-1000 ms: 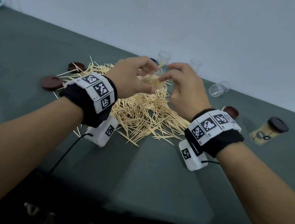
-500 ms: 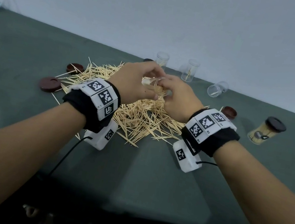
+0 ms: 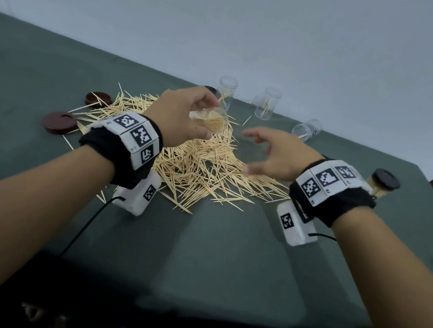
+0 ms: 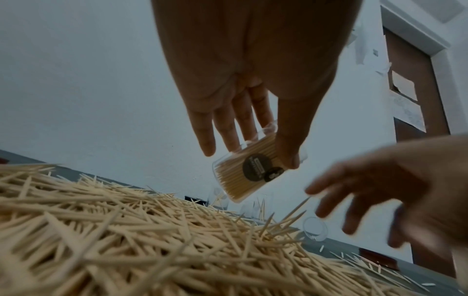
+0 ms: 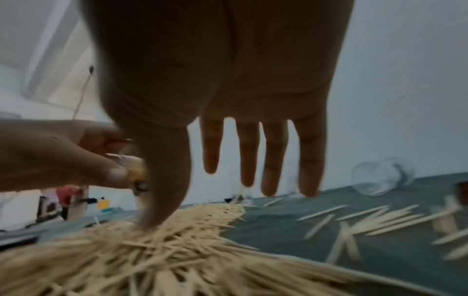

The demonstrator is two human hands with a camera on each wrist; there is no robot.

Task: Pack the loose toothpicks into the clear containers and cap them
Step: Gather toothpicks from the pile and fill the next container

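While our left hand (image 3: pixel 181 117) pinches a clear container (image 3: pixel 211 120) packed full of toothpicks between thumb and fingers, we hold it tilted in the air above the middle of the desk (image 3: pixel 209 249), its open mouth turned toward us and no cap on it; the left wrist view shows a dark round label on its side (image 4: pixel 262 169). Our right hand (image 3: pixel 274 156) hangs just beside it, apart from the container, fingers spread and loosely bent, holding nothing. In the right wrist view its thumb tip (image 5: pixel 157 216) reaches down to the toothpick pile (image 3: pixel 197 166), though blur keeps us from telling whether it touches. That pile of loose toothpicks sprawls over the desk's middle beneath both hands, with strays trailing toward the right. Two upright clear containers (image 3: pixel 225 91) (image 3: pixel 268 103) stand near the far edge, each with only a few toothpicks inside, and a third (image 3: pixel 306 129) lies on its side to their right. Two dark brown caps (image 3: pixel 60 122) (image 3: pixel 98 98) rest left of the pile. Near the right edge stands a filled, capped container (image 3: pixel 381 184), partly hidden behind our right wristband (image 3: pixel 330 184).
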